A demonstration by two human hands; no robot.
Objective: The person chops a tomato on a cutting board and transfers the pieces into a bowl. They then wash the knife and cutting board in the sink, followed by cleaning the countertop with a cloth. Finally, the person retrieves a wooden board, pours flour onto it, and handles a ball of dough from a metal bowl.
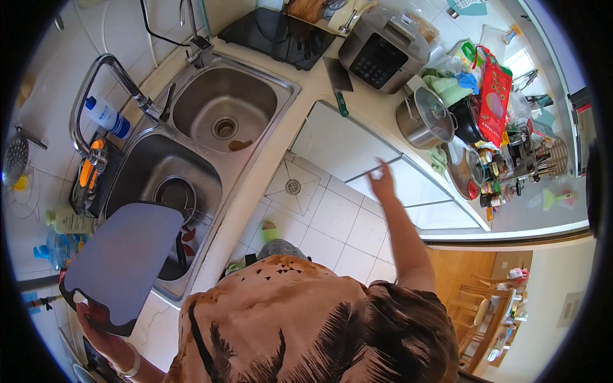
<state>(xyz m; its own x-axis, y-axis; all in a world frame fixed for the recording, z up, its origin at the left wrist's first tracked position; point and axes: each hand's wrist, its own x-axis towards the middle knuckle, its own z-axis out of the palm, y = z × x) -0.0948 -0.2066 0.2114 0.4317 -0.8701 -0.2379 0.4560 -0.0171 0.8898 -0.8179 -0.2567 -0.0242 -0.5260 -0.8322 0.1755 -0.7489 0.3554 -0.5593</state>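
Observation:
A grey-blue cutting board (127, 258) with a dark edge is tilted over the near part of the left sink basin (139, 158). My left hand (98, 325) grips it at the handle end, lower left. My right hand (381, 181) is raised in the air in front of the white cabinet doors (345, 139), fingers apart and holding nothing. Behind the board the basin holds a round dark strainer or pan, a dark utensil and red pieces. A brown piece (239, 145) lies by the drain of the other basin (230, 105).
A cleaver (340, 86) with a green handle lies on the counter near an electric pressure cooker (385, 50). A lidded steel pot (425, 118) stands farther right, beside bags and jars. A chrome faucet (86, 91) arches over the left basin. An induction hob (278, 36) sits behind.

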